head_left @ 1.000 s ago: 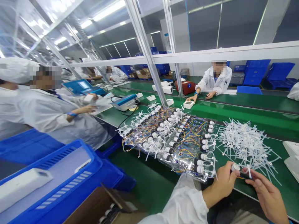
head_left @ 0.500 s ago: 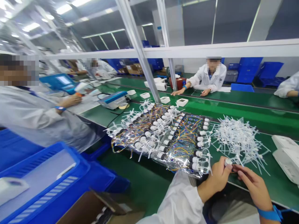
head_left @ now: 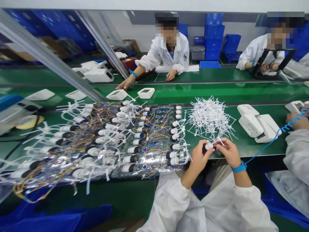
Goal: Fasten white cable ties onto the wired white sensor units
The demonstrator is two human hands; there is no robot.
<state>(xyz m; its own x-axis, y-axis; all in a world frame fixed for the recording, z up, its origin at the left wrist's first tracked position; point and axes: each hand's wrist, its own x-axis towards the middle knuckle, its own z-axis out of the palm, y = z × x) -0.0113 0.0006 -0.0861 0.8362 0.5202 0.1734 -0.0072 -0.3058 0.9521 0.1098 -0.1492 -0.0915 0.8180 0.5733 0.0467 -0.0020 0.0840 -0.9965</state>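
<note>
Over the table's near edge my left hand (head_left: pixel 199 154) grips a small black-and-white cylinder part (head_left: pixel 208 146). My right hand (head_left: pixel 228 150), with a blue wrist strap (head_left: pixel 238 167), pinches the same part together with a white cable tie. A heap of white cable ties (head_left: pixel 209 116) lies just beyond my hands. To the left, on clear plastic sheets, lie rows of similar cylinder parts with coloured wires (head_left: pixel 135 135), many with ties on them.
White plastic housings (head_left: pixel 256 124) sit to the right, by a neighbour's hand (head_left: pixel 298 116) and a blue coiled cord. Across the green conveyor (head_left: pixel 217 93) two people in white coats work. A slanting metal post (head_left: pixel 55 71) crosses the left. White devices stand behind it.
The view has swung to the right and down, so the people at the left have left the picture. My hands have stayed together on the small part, now closer to the middle of the picture.
</note>
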